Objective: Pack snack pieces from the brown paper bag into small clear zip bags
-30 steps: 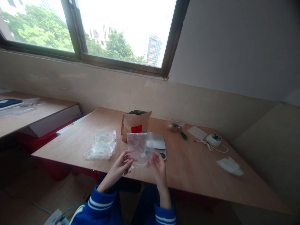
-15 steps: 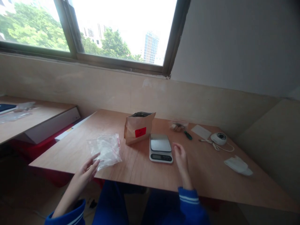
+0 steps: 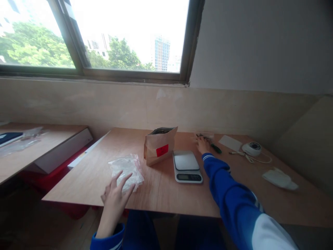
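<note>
While the left hand (image 3: 114,196) rests with fingers spread on a pile of clear plastic bags (image 3: 126,170) near the counter (image 3: 161,191) front edge, right hand (image 3: 201,144) far back touching a small bag (image 3: 205,136), its fingers' grip unclear, open brown paper bag (image 3: 160,146) with dark contents beside a kitchen scale (image 3: 186,166).

Head-worn camera looks forward and down, near, over the table (image 3: 166,194).
</note>
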`<act>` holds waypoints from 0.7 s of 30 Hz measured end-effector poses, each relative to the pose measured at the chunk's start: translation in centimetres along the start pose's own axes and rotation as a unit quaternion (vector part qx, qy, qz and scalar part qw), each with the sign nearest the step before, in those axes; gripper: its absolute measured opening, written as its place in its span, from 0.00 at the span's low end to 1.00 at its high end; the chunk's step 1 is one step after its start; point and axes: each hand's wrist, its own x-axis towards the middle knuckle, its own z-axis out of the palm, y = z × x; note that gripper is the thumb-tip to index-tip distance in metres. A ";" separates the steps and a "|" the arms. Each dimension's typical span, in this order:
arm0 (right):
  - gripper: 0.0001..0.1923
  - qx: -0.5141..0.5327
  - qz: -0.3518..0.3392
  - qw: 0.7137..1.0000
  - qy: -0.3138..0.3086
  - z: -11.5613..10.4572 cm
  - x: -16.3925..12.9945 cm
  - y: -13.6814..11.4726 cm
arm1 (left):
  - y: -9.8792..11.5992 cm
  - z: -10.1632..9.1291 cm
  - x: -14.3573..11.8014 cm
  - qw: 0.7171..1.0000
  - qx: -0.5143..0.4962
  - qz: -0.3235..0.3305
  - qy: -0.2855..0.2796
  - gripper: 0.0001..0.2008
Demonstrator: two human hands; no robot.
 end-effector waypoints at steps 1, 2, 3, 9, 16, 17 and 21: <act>0.16 -0.016 0.001 1.000 -0.001 0.2 -0.2 0.1 | -0.1 0.5 -0.1 1.000 0.006 0.003 0.000 0.16; 0.14 -0.030 0.002 1.000 -0.002 0.4 -0.4 0.2 | -0.3 0.9 -0.1 1.000 0.009 -0.001 0.011 0.16; 0.14 -0.041 0.003 0.999 -0.001 0.5 -0.6 0.3 | -0.7 1.2 0.0 1.000 0.005 -0.008 0.027 0.17; 0.26 -0.070 0.010 0.997 0.030 0.8 -0.6 0.3 | -1.3 -0.8 -0.1 0.992 -0.115 0.005 0.042 0.19; 0.14 -0.065 0.010 0.994 0.084 -1.9 0.7 -1.0 | 2.4 -2.4 -2.9 0.932 -0.353 -0.037 -0.070 0.21; 0.14 -0.060 0.008 0.993 0.097 -2.8 0.9 -1.3 | 3.0 -2.5 -3.1 0.921 -0.374 -0.044 -0.102 0.21; 0.14 -0.022 -0.010 0.986 0.165 -7.8 0.8 -2.9 | 5.9 -3.1 -3.6 0.885 -0.434 -0.046 -0.163 0.19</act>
